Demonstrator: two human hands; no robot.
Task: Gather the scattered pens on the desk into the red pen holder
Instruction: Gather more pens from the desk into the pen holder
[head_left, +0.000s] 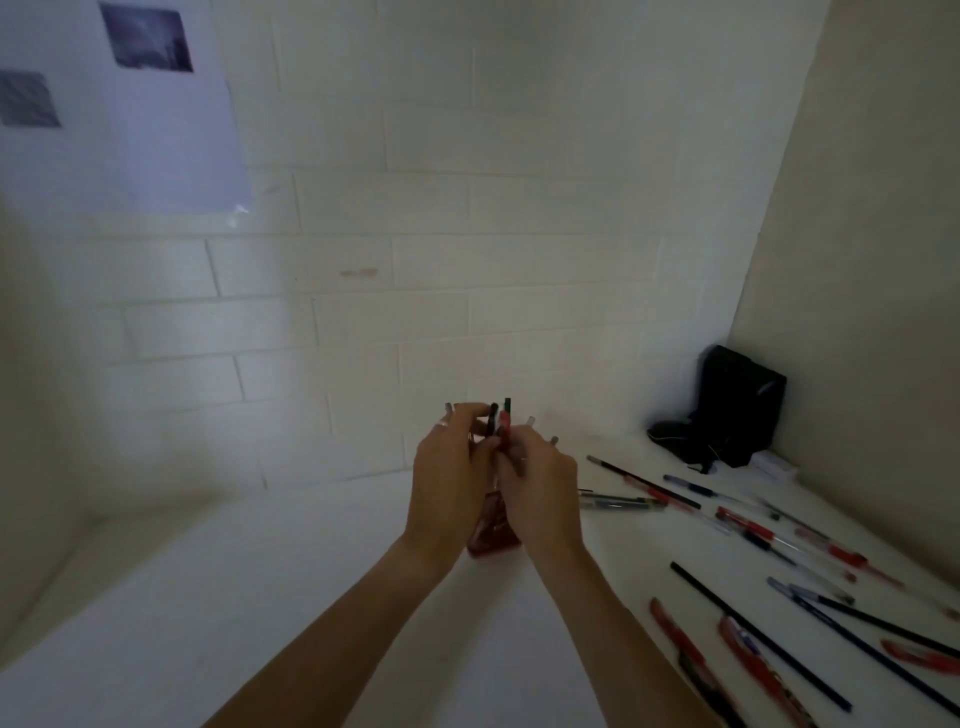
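Loose pens (737, 654) litter the desk (311, 597); beyond, left hand (449, 478) and right hand (540, 493) pinch pens standing in the red holder (491, 540).

pens (748, 525) right of holder (491, 540)

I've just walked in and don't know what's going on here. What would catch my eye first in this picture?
Two hands meet in the middle: the left hand and right hand close around a few pens standing in the red pen holder. To the right, many red, blue and black scattered pens lie across the white desk. A black bag sits in the far right corner.
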